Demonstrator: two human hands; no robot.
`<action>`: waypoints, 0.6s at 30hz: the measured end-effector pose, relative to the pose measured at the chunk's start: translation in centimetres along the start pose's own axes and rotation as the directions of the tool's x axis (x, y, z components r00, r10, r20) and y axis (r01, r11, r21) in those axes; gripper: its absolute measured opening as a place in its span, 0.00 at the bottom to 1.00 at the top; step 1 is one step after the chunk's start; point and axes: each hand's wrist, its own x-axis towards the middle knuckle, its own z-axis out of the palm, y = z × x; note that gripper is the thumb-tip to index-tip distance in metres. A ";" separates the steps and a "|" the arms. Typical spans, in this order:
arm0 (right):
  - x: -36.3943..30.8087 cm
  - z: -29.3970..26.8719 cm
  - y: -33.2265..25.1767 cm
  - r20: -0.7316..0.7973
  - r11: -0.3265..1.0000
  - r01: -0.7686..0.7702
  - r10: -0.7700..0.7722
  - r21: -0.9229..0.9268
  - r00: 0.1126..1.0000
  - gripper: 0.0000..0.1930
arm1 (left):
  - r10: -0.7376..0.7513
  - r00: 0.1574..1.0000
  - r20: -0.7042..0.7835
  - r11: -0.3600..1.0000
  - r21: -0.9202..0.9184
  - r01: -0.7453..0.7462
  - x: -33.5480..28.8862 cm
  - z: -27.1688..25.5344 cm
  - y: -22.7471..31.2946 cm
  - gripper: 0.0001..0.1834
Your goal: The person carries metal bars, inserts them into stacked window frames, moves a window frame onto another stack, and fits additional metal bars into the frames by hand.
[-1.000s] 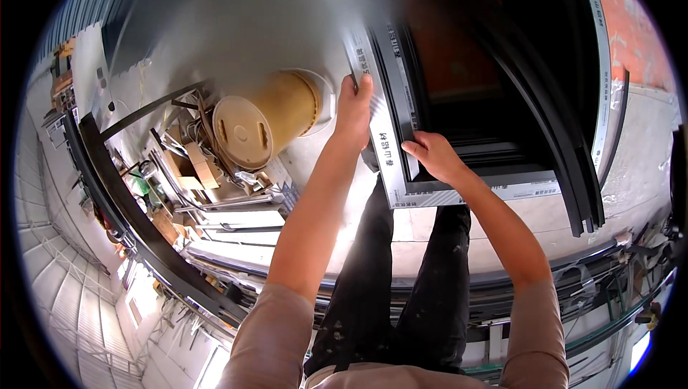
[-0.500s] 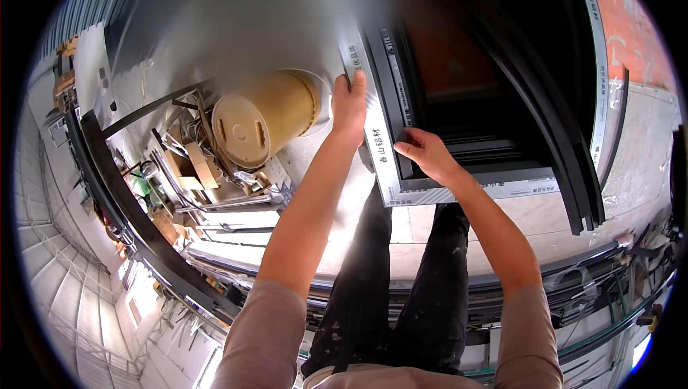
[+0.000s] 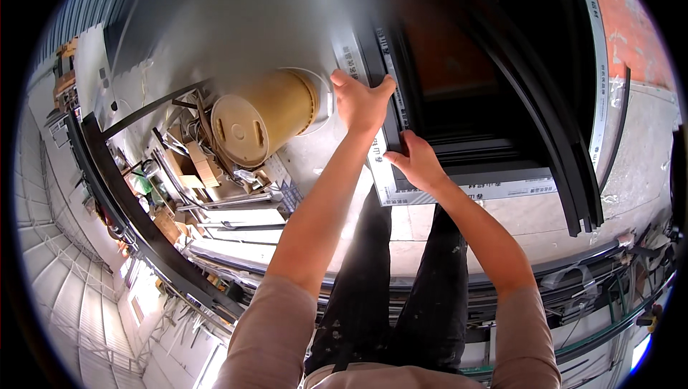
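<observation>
A dark window frame (image 3: 487, 177) with white printed protective film on its faces lies in front of me. My left hand (image 3: 362, 103) grips its left side bar from above, thumb and fingers to either side. Lower on the same bar, my right hand (image 3: 418, 162) is closed at the inner edge near the corner, thumb on the profile. Its fingertips are partly hidden inside the frame. Several long black curved-looking profiles (image 3: 557, 127) run along the frame's right part.
A yellowish drum (image 3: 290, 113) lies on its side at the left, among cardboard boxes (image 3: 204, 168) and scrap. A dark metal rail (image 3: 143, 224) runs along the left. Long profiles (image 3: 573, 281) are stacked behind my legs. An orange-red panel (image 3: 634, 38) stands at the far right.
My left hand has shifted right and now spans the side bar, its thumb reaching the inner side. My right hand has slid slightly left along the inner edge. The frame has shifted slightly left.
</observation>
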 end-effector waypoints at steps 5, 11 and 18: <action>0.5 -1.9 -1.9 0.177 0.999 -0.040 0.040 0.000 0.983 0.33 | -0.012 1.000 0.022 0.999 -0.049 0.013 0.6 -1.2 0.0 0.37; 0.4 -1.2 0.6 0.213 0.994 -0.105 0.099 0.016 0.972 0.34 | 0.091 0.994 -0.061 0.994 -0.062 -0.094 0.8 0.5 -1.4 0.38; 7.7 -8.5 -4.8 -0.054 0.979 0.185 -0.181 0.080 0.982 0.25 | 0.002 0.998 -0.070 0.999 -0.051 -0.006 0.1 -0.1 -0.4 0.36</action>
